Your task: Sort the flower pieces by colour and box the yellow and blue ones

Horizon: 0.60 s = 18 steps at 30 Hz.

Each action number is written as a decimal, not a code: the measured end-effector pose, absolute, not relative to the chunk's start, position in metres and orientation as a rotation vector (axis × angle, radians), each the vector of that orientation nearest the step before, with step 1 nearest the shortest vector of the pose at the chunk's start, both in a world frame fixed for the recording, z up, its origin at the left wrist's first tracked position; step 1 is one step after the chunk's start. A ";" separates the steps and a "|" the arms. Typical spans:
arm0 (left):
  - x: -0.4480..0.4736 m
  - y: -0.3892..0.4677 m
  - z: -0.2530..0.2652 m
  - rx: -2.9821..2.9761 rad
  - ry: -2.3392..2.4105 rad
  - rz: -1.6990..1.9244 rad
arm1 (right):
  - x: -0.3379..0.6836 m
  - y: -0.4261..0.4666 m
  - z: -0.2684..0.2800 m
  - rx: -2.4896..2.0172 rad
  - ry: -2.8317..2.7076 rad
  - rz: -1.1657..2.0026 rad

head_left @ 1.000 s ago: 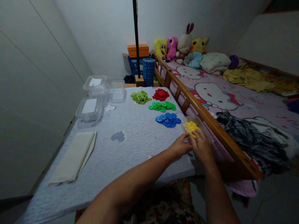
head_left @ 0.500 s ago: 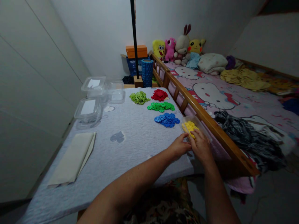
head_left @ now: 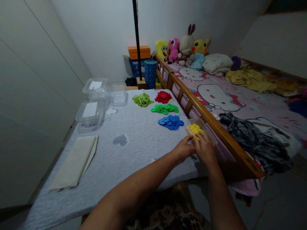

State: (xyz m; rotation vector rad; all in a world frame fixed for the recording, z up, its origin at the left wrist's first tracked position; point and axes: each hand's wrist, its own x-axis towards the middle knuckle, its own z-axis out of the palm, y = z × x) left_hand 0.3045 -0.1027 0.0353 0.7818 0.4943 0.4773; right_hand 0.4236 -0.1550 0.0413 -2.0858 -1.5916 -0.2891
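Note:
A clear plastic box [head_left: 206, 130] holding yellow snowflake-shaped pieces [head_left: 194, 129] sits at the table's right edge, against the wooden bed rail. My left hand [head_left: 184, 147] is closed on the box's near left corner. Beside it, my right hand [head_left: 205, 147] grips the near side, its fingers reaching over the rim onto the yellow pieces and partly hiding them. Just left of the box lies a pile of blue snowflake pieces [head_left: 171, 122]. Behind that are piles of green pieces [head_left: 165, 109], red pieces [head_left: 163, 96] and light green pieces [head_left: 143, 100].
Clear lidded containers [head_left: 89, 111] stand at the table's left side, with another clear container [head_left: 118, 93] behind. A folded beige cloth [head_left: 74, 163] lies at the front left of the cloth-covered table [head_left: 134, 127]. The wooden bed rail [head_left: 203, 110] borders the right side. A black pole [head_left: 137, 38] rises behind.
The view has shifted very slightly. Both hands stay at the box of yellow pieces, with hardly any visible movement.

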 end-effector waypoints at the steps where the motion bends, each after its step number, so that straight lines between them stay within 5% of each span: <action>1: 0.305 -0.102 0.036 0.783 0.493 0.479 | 0.423 -0.154 0.041 -2.084 -1.583 -0.289; 18: 0.195 -0.060 0.061 1.169 0.717 0.538 | 0.427 -0.150 0.039 -2.106 -1.576 -0.275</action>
